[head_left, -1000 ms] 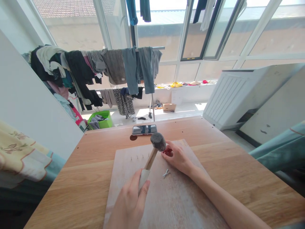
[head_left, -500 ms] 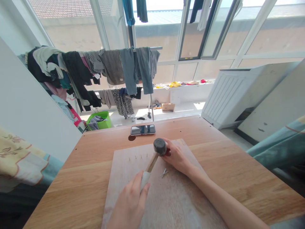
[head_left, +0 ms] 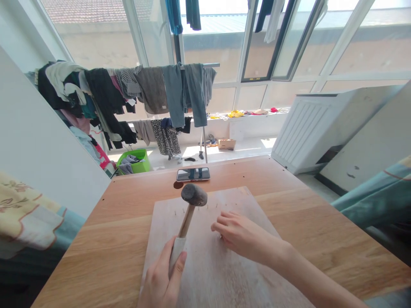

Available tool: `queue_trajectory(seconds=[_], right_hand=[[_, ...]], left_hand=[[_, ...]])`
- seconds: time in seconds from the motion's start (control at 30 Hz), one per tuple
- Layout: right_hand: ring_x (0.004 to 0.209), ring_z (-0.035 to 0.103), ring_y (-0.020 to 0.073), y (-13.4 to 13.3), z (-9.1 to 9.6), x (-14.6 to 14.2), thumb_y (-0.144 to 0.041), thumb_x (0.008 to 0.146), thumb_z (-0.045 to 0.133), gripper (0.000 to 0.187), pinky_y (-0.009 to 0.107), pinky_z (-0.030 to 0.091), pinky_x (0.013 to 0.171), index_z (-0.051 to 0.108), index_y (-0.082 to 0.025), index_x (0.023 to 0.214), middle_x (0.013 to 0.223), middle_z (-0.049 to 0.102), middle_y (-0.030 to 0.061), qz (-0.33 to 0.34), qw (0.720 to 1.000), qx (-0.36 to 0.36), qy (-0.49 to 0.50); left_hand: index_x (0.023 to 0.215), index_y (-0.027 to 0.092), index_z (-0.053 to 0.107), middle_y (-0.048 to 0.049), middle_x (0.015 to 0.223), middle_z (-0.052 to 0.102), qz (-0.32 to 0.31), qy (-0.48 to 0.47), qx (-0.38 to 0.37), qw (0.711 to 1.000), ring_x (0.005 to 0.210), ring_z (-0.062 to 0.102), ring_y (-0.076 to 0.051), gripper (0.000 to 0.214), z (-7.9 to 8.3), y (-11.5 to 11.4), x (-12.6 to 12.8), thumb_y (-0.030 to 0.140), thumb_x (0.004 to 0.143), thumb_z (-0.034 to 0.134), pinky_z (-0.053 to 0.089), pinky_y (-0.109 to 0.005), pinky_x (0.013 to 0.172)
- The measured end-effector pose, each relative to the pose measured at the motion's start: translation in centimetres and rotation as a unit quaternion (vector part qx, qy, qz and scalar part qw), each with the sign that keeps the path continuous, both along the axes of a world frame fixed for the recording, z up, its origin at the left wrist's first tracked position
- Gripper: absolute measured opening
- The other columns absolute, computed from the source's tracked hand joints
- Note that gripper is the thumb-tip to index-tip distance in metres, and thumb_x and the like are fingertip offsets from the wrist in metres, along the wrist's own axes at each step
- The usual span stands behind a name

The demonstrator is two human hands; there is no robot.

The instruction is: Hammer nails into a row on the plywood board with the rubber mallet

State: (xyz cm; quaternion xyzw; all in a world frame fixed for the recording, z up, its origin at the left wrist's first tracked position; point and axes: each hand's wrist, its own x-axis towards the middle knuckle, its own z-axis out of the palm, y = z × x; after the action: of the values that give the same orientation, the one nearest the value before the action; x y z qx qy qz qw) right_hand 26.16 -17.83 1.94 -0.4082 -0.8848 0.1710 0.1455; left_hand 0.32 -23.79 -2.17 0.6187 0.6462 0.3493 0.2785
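My left hand (head_left: pixel 163 273) is wrapped round the pale grip of a rubber mallet (head_left: pixel 194 195) with a black head and a wooden handle. The mallet is raised and tilted over a whitish wooden board (head_left: pixel 205 273). Along the board's far part stands a row of several thin upright nails (head_left: pixel 216 205), some hidden behind the mallet. My right hand (head_left: pixel 237 233) is low over the board's middle, fingers bent downward and drawn together. It covers the spot where loose nails lay, and what its fingertips hold is hidden.
The board lies on a wooden table (head_left: pixel 105 231). Beyond it are a phone (head_left: pixel 193 174) and a dark round hole (head_left: pixel 178 185) near the table's far edge. Past the table stand a laundry-laden drying rack (head_left: pixel 184 92), a green basket (head_left: pixel 141 161) and a white cabinet (head_left: pixel 302 128).
The mallet in my left hand has moved left and toward me, away from the nail row. My right hand has come back from the row to the loose nails, now covering them.
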Motion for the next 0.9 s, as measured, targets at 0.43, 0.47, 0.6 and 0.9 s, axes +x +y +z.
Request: queue_trajectory(seconds=[0.43, 0.47, 0.6, 0.9], right_hand=[[0.077, 0.065, 0.0162, 4.5, -1.0, 4.3, -0.01, 0.085, 0.053, 0.025, 0.028, 0.051, 0.076, 0.06, -0.02, 0.107, 0.085, 0.07, 0.0011, -0.204, 0.975, 0.014, 0.086], [0.078, 0.065, 0.0165, 4.8, -1.2, 4.4, -0.009, 0.083, 0.054, 0.028, 0.028, 0.051, 0.077, 0.061, -0.02, 0.108, 0.085, 0.07, 0.0008, -0.205, 0.975, 0.013, 0.08], [0.078, 0.063, 0.019, 5.3, -1.1, 3.6, -0.005, 0.078, 0.055, 0.035, 0.03, 0.047, 0.077, 0.065, -0.02, 0.108, 0.081, 0.07, 0.0006, -0.194, 0.98, 0.007, 0.039], [0.076, 0.062, 0.0187, 5.6, -0.5, 2.6, -0.003, 0.077, 0.054, 0.038, 0.03, 0.043, 0.078, 0.069, -0.019, 0.108, 0.081, 0.072, 0.0036, -0.188, 0.982, 0.0, 0.03]], left_hand=[[0.131, 0.021, 0.065, -0.0087, 0.127, 0.073, -0.002, -0.006, 0.023, 1.0, 0.123, 0.066, -0.031, 0.056, -0.3, -0.1, 0.0, 0.06, 0.096, 0.047, 0.053, -0.04, 0.104], [0.131, 0.021, 0.065, -0.0086, 0.127, 0.073, -0.002, -0.004, 0.026, 1.0, 0.123, 0.065, -0.031, 0.055, -0.3, 0.0, 0.0, 0.06, 0.096, 0.047, 0.053, -0.04, 0.103], [0.13, 0.022, 0.066, -0.0078, 0.128, 0.073, 0.004, 0.002, 0.029, 1.0, 0.123, 0.065, -0.031, 0.054, -0.3, -0.1, 0.2, 0.059, 0.096, 0.046, 0.054, -0.04, 0.102], [0.132, 0.021, 0.065, -0.0086, 0.129, 0.072, 0.0, -0.004, -0.002, 1.0, 0.125, 0.064, -0.031, 0.056, -0.1, -0.1, 0.1, 0.06, 0.096, 0.046, 0.049, -0.042, 0.109]])
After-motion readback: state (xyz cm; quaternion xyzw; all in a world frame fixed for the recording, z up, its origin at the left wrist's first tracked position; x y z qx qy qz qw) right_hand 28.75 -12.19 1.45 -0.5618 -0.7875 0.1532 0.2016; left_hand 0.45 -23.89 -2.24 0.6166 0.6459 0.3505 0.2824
